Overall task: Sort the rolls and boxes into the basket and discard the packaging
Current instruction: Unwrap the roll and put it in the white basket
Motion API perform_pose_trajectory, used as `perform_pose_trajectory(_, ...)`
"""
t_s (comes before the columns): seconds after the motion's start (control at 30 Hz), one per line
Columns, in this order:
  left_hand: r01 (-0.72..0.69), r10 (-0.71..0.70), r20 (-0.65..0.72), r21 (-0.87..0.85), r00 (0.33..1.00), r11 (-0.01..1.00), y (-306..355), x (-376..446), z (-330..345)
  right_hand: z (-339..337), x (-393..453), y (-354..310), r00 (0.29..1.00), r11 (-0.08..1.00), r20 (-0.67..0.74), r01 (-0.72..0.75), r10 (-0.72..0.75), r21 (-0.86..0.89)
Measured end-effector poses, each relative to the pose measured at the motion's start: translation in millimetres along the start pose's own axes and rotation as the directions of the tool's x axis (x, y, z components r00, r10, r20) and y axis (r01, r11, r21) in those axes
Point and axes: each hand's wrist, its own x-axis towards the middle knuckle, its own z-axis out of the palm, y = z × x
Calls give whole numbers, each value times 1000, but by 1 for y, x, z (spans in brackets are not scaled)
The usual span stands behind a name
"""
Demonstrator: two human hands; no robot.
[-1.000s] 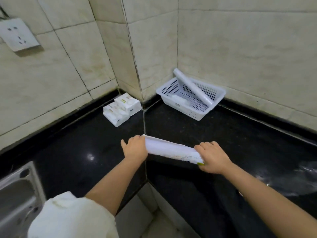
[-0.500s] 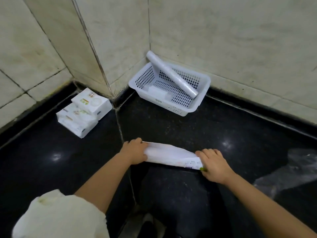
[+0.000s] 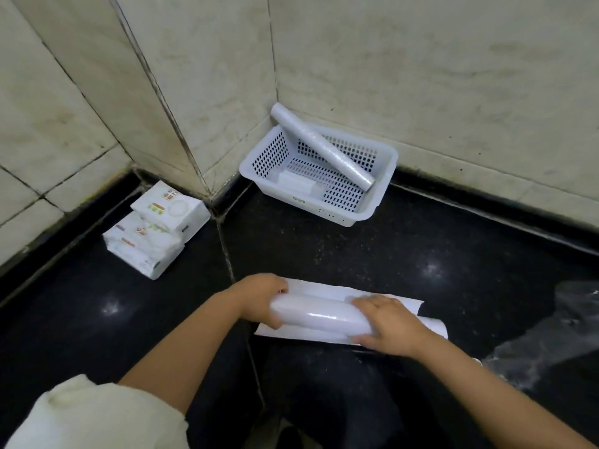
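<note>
Nearest us, our left hand [image 3: 259,301] and right hand [image 3: 387,324] each wrap around one end of a glossy white roll [image 3: 311,314], holding it over an opened sheet of white paper packaging [image 3: 324,291] that lies flat on the black polished table [image 3: 324,247]. A cream sleeve [image 3: 90,416] covers our left upper arm. To the right, crumpled clear plastic wrap [image 3: 551,335] rests on the table. Farther left, stacked white boxes [image 3: 155,233] lie near the wall; their orange and green labels carry print too small to read. In the far corner a white perforated basket [image 3: 382,189] holds a second roll [image 3: 321,147], tilted across its rim, and a small white box [image 3: 296,184]. Beige marbled wall tiles [image 3: 421,76] with dark, stained grout rise behind.
</note>
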Motion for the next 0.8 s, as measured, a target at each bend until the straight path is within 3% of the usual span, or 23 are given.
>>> perform_pose_trajectory(0.1,-65,57,-174,-42,983,997,4,-7,-31,-18,4,1,998,997,-58,14,-9,72)
perform_pose_trajectory(0.2,-159,82,-440,-141,894,977,13,-10,-60,-36,-9,5,967,971,-252,27,34,237)
perform_pose_trajectory(0.33,-171,-82,-648,-319,757,932,32,15,-101,-85,-17,28,880,925,-451,35,152,379)
perform_pose_trajectory(0.4,-91,-116,-662,-270,741,959,36,36,-120,-115,-11,40,825,911,-531,48,195,410)
perform_pose_trajectory(0.53,128,-120,-610,-32,783,991,32,84,-164,-166,13,59,736,895,-620,45,271,444)
perform_pose_trajectory(0.7,275,-136,-515,204,846,939,29,158,-213,-216,62,71,688,891,-686,128,237,435)
perform_pose_trajectory(0.8,278,-101,-468,325,878,904,22,204,-221,-228,91,71,676,887,-708,179,203,425)
